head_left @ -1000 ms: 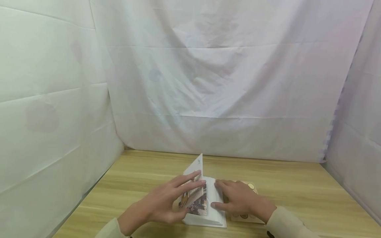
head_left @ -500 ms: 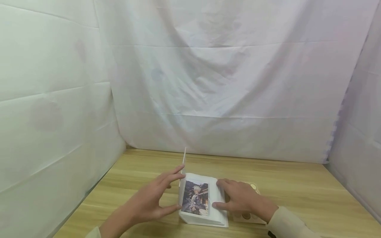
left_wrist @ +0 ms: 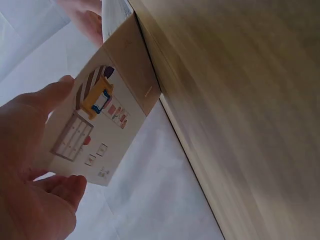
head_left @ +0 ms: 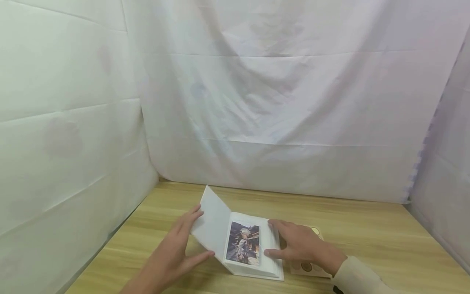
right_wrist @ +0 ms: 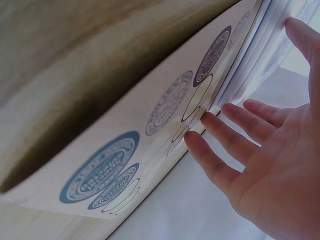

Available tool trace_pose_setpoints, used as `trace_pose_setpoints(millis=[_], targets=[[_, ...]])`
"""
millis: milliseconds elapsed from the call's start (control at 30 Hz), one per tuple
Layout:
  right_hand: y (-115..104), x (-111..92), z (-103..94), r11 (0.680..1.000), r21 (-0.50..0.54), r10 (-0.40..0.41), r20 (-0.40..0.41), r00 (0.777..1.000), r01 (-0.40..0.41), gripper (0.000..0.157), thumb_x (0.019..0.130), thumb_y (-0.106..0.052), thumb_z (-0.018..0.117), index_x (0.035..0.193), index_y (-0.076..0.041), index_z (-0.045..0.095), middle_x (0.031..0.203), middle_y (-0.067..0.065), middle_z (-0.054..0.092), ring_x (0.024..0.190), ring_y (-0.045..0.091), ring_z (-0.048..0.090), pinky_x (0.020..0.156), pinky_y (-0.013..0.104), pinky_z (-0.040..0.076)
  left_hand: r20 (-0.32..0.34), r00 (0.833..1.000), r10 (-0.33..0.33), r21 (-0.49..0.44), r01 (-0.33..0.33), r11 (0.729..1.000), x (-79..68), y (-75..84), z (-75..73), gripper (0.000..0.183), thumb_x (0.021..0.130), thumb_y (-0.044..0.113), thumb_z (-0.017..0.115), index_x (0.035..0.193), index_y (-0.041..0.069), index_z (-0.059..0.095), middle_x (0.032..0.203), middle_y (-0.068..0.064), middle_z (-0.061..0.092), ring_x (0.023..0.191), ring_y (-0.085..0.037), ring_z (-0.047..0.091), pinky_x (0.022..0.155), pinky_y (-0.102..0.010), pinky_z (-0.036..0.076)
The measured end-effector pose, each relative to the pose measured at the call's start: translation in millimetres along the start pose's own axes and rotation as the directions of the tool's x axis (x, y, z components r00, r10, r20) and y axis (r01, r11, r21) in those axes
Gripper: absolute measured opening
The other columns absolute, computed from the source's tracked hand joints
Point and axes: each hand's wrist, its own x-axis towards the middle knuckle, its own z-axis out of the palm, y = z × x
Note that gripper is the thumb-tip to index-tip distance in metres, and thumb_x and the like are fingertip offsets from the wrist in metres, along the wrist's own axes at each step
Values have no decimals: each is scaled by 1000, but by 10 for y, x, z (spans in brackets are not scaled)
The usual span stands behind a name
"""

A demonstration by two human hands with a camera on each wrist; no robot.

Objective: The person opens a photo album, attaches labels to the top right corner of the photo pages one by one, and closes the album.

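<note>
So, album (head_left: 265,237) sits on bench (head_left: 367,245) at 6 o'clock, cover (head_left: 212,224) tilted up toward its 9, left hand (head_left: 174,245) spread wide at cover edges, right hand (head_left: 304,243) splayed over 3 o'clock page edge; probably light, cover stiff, pages (head_left: 269,261) bendy, best held by edges.

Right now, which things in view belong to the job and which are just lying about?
In the job:
open album, right hand at its edge
raised cover, held by the left hand
photo showing in the album

Apparently just lying about or background:
circle-printed card beside the album
table
white cloth backdrop
</note>
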Motion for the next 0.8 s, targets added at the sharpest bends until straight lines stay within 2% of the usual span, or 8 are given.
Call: trace_pose_setpoints(millis=[100,200,300,367,533,667,733,800], targets=[[7,-1,6,1000,-11,-7,-5,1000,7,96,90,-80,67,158,-13,53,152,15,65,130,38,69,89,56,63,-7,998,-60,29,60,998,-44,-9,-8,97,71,40,102,150,6,57,162,-13,54,146,-30,57,117,-32,51],[17,-1,13,999,-29,-27,-15,1000,27,92,91,-80,65,157,-17,54,153,13,65,132,37,69,88,54,63,-9,996,-92,41,93,995,-87,-37,-4,85,70,42,102,138,8,65,152,-15,62,138,-32,62,107,-49,59],[25,1,19,998,-37,-43,-20,999,42,89,92,-80,64,157,-20,55,155,12,64,132,37,68,85,54,64,17,990,-143,48,142,989,-129,-65,7,73,70,45,101,127,12,72,141,-13,68,130,-32,65,103,-50,62],[31,-2,22,998,-40,-50,-19,999,49,88,93,-80,63,156,-20,56,155,12,63,132,38,68,84,55,64,60,979,-195,57,192,980,-145,-81,25,66,70,50,99,121,15,74,137,-13,70,126,-32,67,101,-51,62],[25,-10,17,998,-40,-55,-16,998,54,87,93,-79,63,156,-20,57,155,13,63,132,39,68,84,56,64,198,927,-318,62,312,948,-184,-128,58,60,74,61,93,113,19,75,132,-9,73,122,-29,68,101,-49,62],[17,-7,12,998,-35,-54,-14,998,53,85,94,-78,63,156,-20,57,156,13,62,132,40,68,85,57,63,262,912,-315,51,313,948,-202,-180,70,58,79,65,88,112,20,73,122,-2,74,108,-19,69,92,-41,63],[17,-3,12,998,-36,-53,-13,998,53,85,94,-78,63,156,-20,57,156,13,62,133,40,67,87,58,63,287,910,-299,34,302,953,-205,-202,73,57,81,66,86,112,20,72,119,-1,75,104,-18,68,90,-41,63],[16,2,13,998,-37,-52,-13,999,52,85,94,-78,63,156,-20,57,157,13,61,133,40,67,88,59,62,326,900,-290,18,301,954,-204,-218,74,57,82,65,85,113,19,72,118,-2,75,103,-19,68,90,-42,62]])
